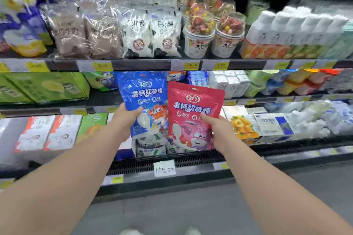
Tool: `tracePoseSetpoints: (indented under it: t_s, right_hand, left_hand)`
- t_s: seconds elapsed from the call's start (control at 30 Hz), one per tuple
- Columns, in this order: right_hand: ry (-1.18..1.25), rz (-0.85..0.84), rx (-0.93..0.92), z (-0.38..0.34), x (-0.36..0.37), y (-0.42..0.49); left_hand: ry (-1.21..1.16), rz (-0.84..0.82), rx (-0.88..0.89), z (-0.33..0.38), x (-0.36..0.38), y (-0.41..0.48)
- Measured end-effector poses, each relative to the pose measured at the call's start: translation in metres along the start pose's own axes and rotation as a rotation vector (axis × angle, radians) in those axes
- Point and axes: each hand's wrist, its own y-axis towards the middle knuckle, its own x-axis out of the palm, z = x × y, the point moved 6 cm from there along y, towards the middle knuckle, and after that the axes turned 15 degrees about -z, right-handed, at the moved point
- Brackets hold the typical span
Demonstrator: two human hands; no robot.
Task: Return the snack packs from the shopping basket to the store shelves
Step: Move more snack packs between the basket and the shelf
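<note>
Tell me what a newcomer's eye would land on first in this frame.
A blue pack in the left hand and a red pack in the right hand, held side by side at the centre before the shelves. Above them stand cups with colourful toppings.

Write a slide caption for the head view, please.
Left hand holds a blue snack pouch, right hand a red pouch, before stocked store shelves.

2 front fruit-topped cups stand between white milk bags and white bottles; green cartons sit lower left.
</note>
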Motion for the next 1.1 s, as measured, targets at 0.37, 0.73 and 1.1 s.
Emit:
tracePoseSetpoints:
  t_s: [0.37,0.73,1.1]
  right_hand:
    - [0.073,-0.002,-0.168,0.012,-0.022,0.152]
    - [0.059,-0.077,-0.551,-0.018,0.04,0.252]
    - [-0.45,-0.02,-0.893,0.006,0.052,0.223]
  left_hand:
    - [0.051,-0.068,0.238,0.004,0.004,0.107]
    - [0.18,-0.029,0.661,0.03,-0.049,0.147]
    - [0.494,0.744,0.88,0.012,-0.066,0.123]
